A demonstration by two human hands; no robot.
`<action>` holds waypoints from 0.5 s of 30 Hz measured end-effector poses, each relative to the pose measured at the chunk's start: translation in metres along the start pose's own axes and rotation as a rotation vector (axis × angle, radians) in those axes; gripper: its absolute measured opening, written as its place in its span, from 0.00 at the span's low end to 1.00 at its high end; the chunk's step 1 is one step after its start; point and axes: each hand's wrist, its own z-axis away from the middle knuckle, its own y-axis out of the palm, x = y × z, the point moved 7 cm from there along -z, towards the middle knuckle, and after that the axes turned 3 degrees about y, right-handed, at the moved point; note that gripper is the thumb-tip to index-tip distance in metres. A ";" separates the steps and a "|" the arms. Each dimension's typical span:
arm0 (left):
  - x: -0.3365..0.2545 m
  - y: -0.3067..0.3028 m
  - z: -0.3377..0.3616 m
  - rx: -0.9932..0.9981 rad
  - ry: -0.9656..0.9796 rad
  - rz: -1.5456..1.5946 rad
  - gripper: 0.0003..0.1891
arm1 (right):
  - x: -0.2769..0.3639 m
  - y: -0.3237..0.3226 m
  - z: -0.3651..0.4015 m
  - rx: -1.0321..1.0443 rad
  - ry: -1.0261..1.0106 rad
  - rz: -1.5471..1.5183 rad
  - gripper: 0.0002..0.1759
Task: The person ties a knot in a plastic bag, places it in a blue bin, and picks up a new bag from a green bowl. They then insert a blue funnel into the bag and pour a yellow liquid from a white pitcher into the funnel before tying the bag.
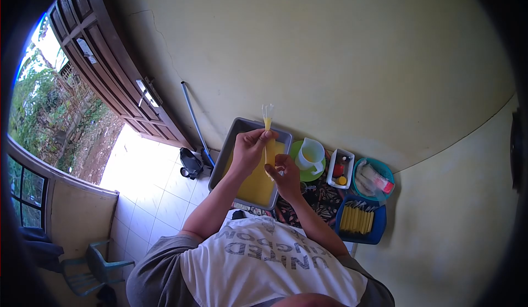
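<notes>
A slim clear plastic tube bag (270,152) of yellow liquid is held upright in front of me, its loose clear end at the top. My left hand (250,150) pinches it near the neck, thumb and fingers pressed together. Lower down, my right hand (285,176) curls its fingers at the bag's bottom end; their exact contact is hard to see. Beneath both hands stands a grey rectangular tub (221,167) with yellow liquid in it.
Right of the tub are a white jug (312,152) on a green plate (297,148), a white box (334,181) of small items, a teal basin (391,170) with plastic bags, and a blue basket (379,231) of filled yellow tubes. A blue pole (193,114) leans left, near the open door (104,48).
</notes>
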 end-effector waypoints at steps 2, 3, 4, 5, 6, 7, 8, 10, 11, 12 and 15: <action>-0.002 0.000 0.000 0.008 -0.022 0.004 0.16 | -0.004 0.004 0.002 0.049 0.034 -0.069 0.16; 0.000 0.000 0.000 0.006 -0.026 0.005 0.16 | -0.007 0.008 0.003 0.097 0.063 -0.137 0.15; 0.004 0.000 0.000 0.021 -0.040 0.046 0.16 | -0.008 0.006 0.004 0.097 0.067 -0.137 0.15; 0.008 0.001 0.000 0.036 -0.054 0.088 0.16 | -0.012 0.012 0.007 0.212 0.132 -0.325 0.17; 0.009 0.000 0.000 0.036 -0.057 0.088 0.16 | -0.015 0.018 0.010 0.325 0.198 -0.514 0.18; 0.012 0.002 0.001 0.058 -0.090 0.146 0.16 | -0.016 0.017 0.011 0.324 0.201 -0.514 0.18; 0.015 0.004 0.003 0.081 -0.123 0.205 0.16 | -0.020 0.020 0.014 0.349 0.282 -0.720 0.21; 0.031 0.005 0.004 0.076 -0.148 0.252 0.16 | -0.026 0.021 0.017 0.369 0.366 -0.926 0.23; 0.038 0.006 0.004 0.072 -0.168 0.298 0.15 | -0.030 0.017 0.014 0.340 0.363 -0.786 0.21; 0.038 0.007 0.005 0.072 -0.170 0.299 0.15 | -0.032 0.014 0.010 0.309 0.359 -0.646 0.20; 0.037 0.006 0.008 0.016 -0.079 0.052 0.14 | -0.026 -0.014 -0.005 -0.073 0.251 -0.133 0.22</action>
